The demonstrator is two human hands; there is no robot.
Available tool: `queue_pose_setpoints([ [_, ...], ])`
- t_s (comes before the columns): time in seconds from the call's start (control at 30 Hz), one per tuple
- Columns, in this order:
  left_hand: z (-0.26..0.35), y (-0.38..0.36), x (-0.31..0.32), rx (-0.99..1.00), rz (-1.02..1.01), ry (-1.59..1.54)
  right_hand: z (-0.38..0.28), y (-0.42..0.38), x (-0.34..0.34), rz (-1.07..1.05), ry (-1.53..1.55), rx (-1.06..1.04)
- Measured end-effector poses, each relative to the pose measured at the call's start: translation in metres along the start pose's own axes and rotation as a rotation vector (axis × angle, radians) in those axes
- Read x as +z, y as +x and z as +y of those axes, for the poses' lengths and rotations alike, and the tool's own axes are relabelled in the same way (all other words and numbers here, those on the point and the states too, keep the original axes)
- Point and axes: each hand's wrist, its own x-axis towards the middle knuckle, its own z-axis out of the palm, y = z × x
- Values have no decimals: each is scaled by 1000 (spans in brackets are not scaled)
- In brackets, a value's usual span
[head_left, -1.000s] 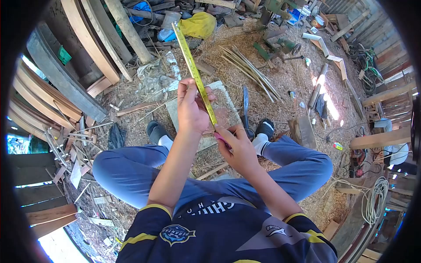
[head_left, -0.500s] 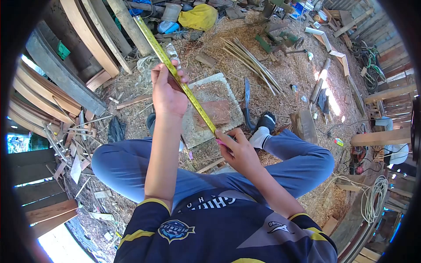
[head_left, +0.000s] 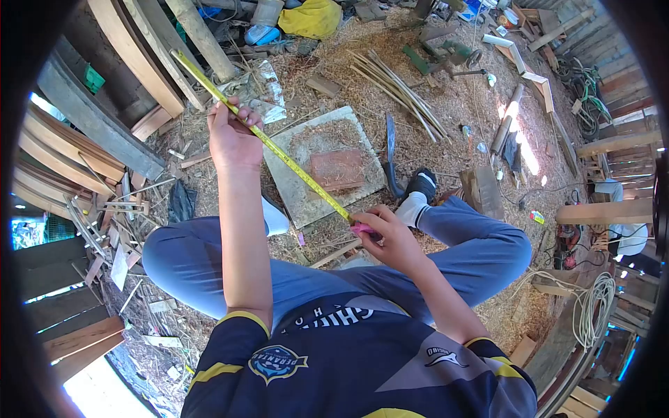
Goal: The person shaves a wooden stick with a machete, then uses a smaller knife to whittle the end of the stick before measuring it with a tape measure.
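tape measure stretched between two hands

the left hand (head_left: 233, 136) is raised and pushed out to the left, arm nearly straight from the shoulder, wrist bent back a little. its grip is closed on the yellow tape blade (head_left: 279, 157), thumb and fingers pinching the strip where it crosses the palm side. a further length of blade runs past that hand up and to the left, ending free in the air in front of the stacked planks (head_left: 132, 59).

the right hand (head_left: 387, 230) sits lower and closer to the body, elbow bent, above the right knee. its grip is closed around the pink tape case (head_left: 362, 228), of which only a small pink edge shows between the fingers.

the blade itself is a narrow yellow strip with dark markings too small to read. it runs straight and taut on a diagonal from the case up to the left hand, held in the air above the square slab (head_left: 306, 198) that lies on the sawdust-covered floor between the person's feet. a reddish block (head_left: 338, 169) rests on that slab, just beside the line of the blade.

the person sits with knees spread, in blue trousers and white socks. a bundle of thin sticks (head_left: 401, 94) lies on the floor well beyond the slab.
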Motion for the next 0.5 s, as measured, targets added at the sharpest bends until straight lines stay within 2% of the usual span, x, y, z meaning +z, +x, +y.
queue_pose_setpoints([
  [0.17,5,18,-26,-62,-2,-48,8,-1,-4,16,-53,-15],
  [0.33,17,19,-27,-134,-22,-45,15,0,-13,15,-66,-22],
  [0.43,25,5,-10,-116,72,20,17,-2,-19,-11,-55,14],
  [0.5,23,22,-25,-103,141,-28,19,-2,-23,-30,-51,35],
])
